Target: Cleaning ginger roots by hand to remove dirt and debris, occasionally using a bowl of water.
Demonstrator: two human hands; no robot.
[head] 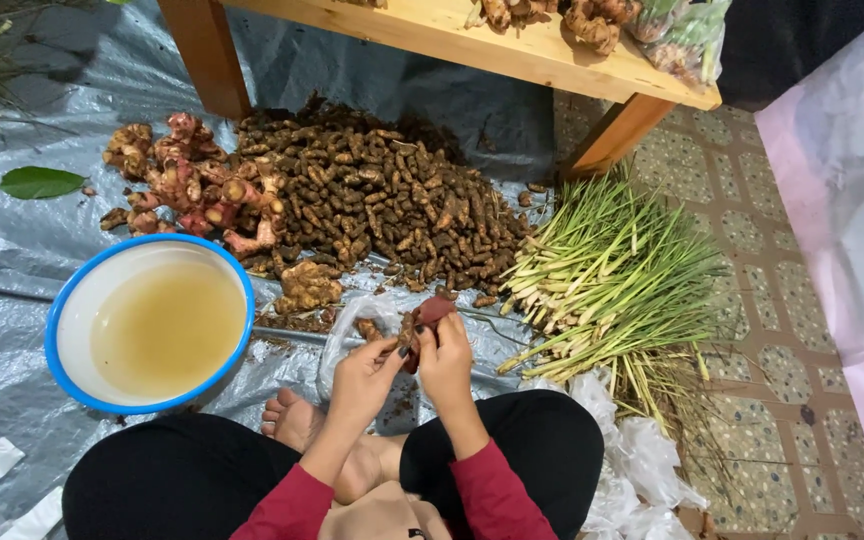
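Overhead view of a person seated cross-legged on a grey plastic sheet (12, 260) spread over a tiled floor (752, 330), which keeps the produce off the ground and gathers loose soil. A wooden bench (452, 35) spans the top of the view and carries further roots and bagged goods, raised clear of the sorting area. Below it lies the largest mass, a heap of small brown rhizomes (392, 205), piled within arm's reach of the sitter; to its left sits a smaller cluster of pink-tinged rhizomes (192, 185), kept as a separate group, apparently by kind. To the right, a sheaf of green stalks (612, 280) lies fanned with its pale cut ends toward the heap. A blue-rimmed basin (72, 290) of cloudy yellowish water stands just beside the person's left knee, close enough to reach without rising. A clear plastic bag (352, 330) lies open between the bare feet and the heap. At centre, the left hand (362, 380) and right hand (447, 365) meet above the lap, fingers curled narrowly around a small reddish-brown root piece (430, 312), held up between both thumbs and fingertips, presumably so its surface can be worked at close range. A single green leaf (40, 182) lies apart at far left.
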